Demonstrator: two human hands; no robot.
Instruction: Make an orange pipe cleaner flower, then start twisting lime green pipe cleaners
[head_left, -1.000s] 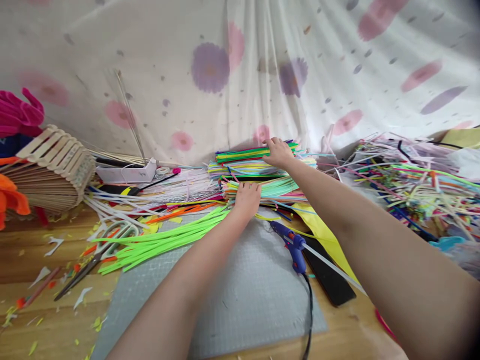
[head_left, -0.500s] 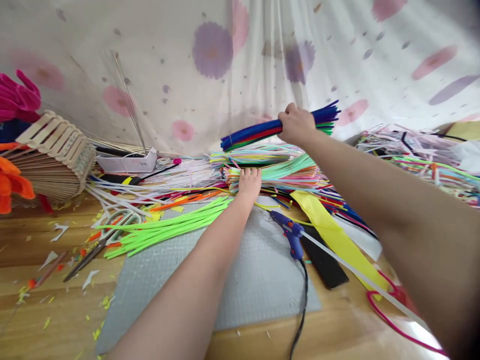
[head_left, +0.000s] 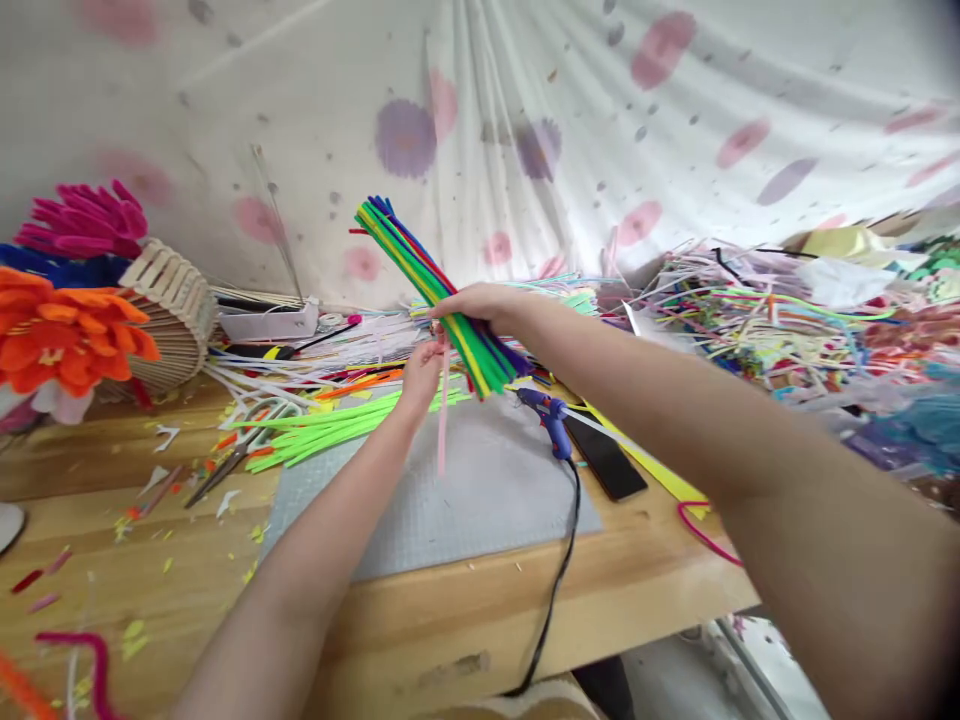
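My right hand is wrapped round a bundle of pipe cleaners in green, yellow, blue and red, held slanted above the cutting mat. Just below and to its left, my left hand is closed, its fingertips pinching a pale pink pipe cleaner that hangs down over the mat. The fingertips are partly blurred close to the bundle. Bright green pipe cleaners lie under my left wrist. A purple glue gun rests on the mat's right side.
The grey cutting mat covers the table's middle. Scissors and scraps lie left, near a wooden-stick basket and an orange flower. A black phone lies right. Heaped pipe cleaners fill the back right.
My right hand has brought the bundle left and down, turning it to a slant. My left hand has come off the pastel pile with a pink pipe cleaner. The view has shifted.
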